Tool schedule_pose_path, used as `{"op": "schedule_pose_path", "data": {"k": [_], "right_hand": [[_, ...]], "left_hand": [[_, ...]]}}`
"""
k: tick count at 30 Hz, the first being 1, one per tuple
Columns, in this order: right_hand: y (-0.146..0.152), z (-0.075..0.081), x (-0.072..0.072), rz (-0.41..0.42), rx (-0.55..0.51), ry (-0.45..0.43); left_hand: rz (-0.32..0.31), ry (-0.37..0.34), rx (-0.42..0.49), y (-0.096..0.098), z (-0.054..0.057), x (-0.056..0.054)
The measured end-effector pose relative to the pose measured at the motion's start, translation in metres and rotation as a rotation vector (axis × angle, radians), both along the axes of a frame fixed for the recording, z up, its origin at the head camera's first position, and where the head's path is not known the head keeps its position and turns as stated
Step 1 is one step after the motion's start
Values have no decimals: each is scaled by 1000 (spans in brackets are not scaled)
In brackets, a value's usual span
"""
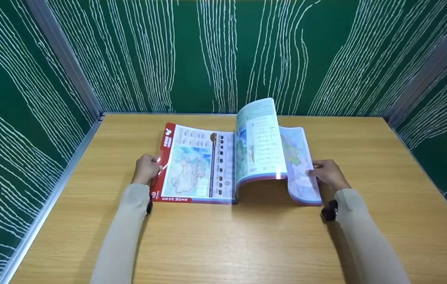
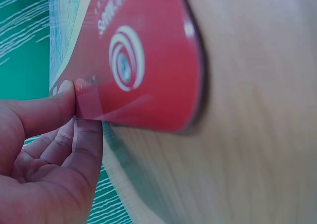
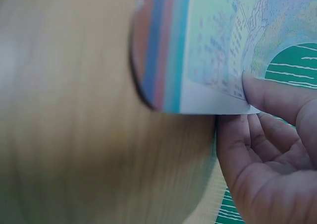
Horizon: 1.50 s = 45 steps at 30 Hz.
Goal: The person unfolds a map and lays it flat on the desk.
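A glossy map booklet (image 1: 192, 165) lies spread on the table, its left page red-edged with a printed map. Raised pages (image 1: 261, 138) curl up from its middle, arching over toward the right. At the left edge, my left hand (image 1: 147, 169) pinches the red border (image 2: 158, 70), thumb on top and fingers beneath. My right hand (image 1: 330, 173) pinches the outer edge of the right-hand page (image 1: 300, 169) the same way. In the right wrist view, that page's rounded corner (image 3: 166, 92) with coloured stripes stands out over the wood, and the thumb presses on the printed side.
The light wooden table (image 1: 223, 244) spreads around the booklet. Green panels (image 1: 188, 59) with wavy white lines stand at the back and both sides, joined by grey metal posts (image 1: 64, 55). A dark band (image 1: 330, 211) sits at the right wrist.
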State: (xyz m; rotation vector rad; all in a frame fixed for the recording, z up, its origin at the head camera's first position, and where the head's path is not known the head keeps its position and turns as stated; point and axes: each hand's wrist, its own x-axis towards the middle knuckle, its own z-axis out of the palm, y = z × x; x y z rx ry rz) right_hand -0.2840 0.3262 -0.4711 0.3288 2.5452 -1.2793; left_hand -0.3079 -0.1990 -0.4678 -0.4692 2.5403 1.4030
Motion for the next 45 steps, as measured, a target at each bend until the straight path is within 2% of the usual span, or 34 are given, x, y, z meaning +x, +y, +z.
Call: {"op": "schedule_pose_path", "data": {"k": [5,11,18,28,41,45], "right_hand": [[3,-2,1,-19,-15,10],[5,-2,2,-18,-22,15],[8,-1,5,30,38,62],[14,-1,4,-5,5,39],[17,-3,5,-39,18,45],[19,-3,6,-26,37,71]], "left_hand": [[10,-14,27,-2,0,1],[1,-4,6,-3,1,0],[1,-8,-5,-4,3,0],[18,-18,10,-8,3,0],[30,-26,19,-14,3,-2],[16,45,-48,-15,2,0]]}}
